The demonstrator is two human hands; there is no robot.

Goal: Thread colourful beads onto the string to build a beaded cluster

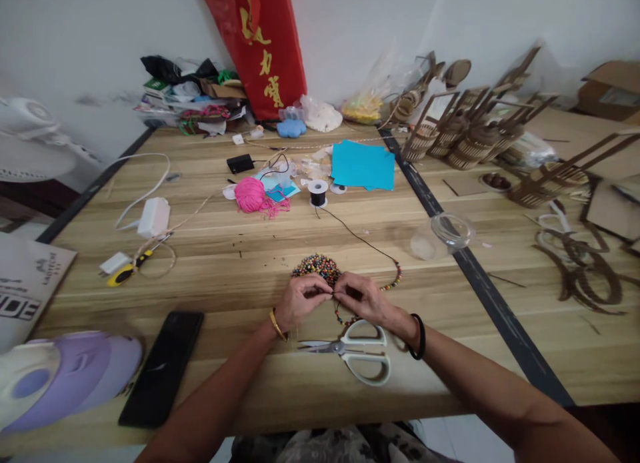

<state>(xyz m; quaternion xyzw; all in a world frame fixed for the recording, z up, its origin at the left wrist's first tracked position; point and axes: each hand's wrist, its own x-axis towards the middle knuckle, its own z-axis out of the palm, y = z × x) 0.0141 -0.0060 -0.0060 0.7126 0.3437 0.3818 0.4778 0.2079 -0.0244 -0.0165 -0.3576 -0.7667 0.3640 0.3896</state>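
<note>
My left hand (299, 299) and my right hand (363, 297) meet fingertip to fingertip just in front of a pile of small multicoloured beads (317, 266) on the wooden table (240, 249). Both pinch a thin black cord (357, 237) strung with beads; a beaded stretch (395, 276) curves off to the right and another hangs below my fingers. The cord runs back to a black spool (318, 193). White-handled scissors (357, 353) lie flat just under my right wrist.
A black phone (163, 366) and a purple-and-white object (60, 379) lie near left. A clear plastic cup (440, 236) lies on its side. Pink yarn (253, 196), blue paper (363, 164), a white charger (153, 217) and wooden baskets (470, 139) sit farther back.
</note>
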